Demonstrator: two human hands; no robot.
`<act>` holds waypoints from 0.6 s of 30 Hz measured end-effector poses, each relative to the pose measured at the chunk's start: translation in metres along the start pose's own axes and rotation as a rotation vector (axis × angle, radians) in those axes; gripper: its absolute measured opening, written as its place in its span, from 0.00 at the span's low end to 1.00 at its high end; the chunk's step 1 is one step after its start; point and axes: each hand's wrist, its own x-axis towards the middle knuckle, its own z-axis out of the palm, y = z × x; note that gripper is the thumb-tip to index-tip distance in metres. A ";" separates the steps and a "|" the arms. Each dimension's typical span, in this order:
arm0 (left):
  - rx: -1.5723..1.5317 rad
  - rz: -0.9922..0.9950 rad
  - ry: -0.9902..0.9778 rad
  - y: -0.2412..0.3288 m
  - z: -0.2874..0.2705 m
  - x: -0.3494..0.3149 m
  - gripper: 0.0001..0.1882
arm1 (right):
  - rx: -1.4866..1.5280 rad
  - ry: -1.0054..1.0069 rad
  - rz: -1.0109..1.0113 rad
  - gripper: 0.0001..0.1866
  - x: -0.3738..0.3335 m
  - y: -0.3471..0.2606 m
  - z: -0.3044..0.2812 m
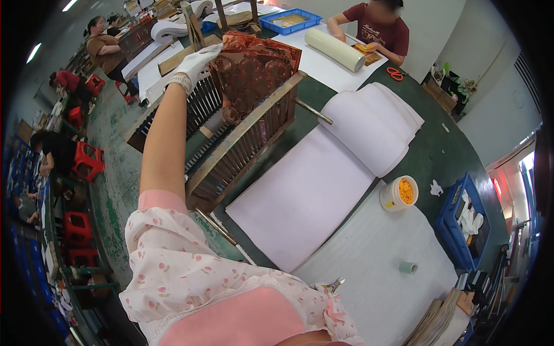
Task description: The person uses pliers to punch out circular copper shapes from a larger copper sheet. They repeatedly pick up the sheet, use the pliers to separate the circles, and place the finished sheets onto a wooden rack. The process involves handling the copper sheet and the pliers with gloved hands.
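My left hand (199, 64), in a white glove, reaches far forward to a slotted wooden rack (248, 135). Its fingers are closed at the upper left edge of a shiny copper-coloured sheet (254, 72), one of several embossed sheets standing upright in the rack. The fingertips are partly lost against the sheet's edge. My right hand is out of view; only a piece of its sleeve shows low down. Close to that sleeve lie small metal pliers (334, 284). Right of the rack, a thick stack of white paper (311, 196) lies with its far sheets curled back.
A white tub of orange pieces (390, 199), a pale green roll (408, 267) and a blue crate (441, 225) holding white gloves stand at right. Across the green table (424, 95), a person (378, 29) works beside a cream roll (334, 50), near red scissors (395, 74).
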 end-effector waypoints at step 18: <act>0.836 -0.055 0.757 0.020 0.048 0.013 0.44 | -0.040 0.000 0.045 0.11 0.005 0.001 0.011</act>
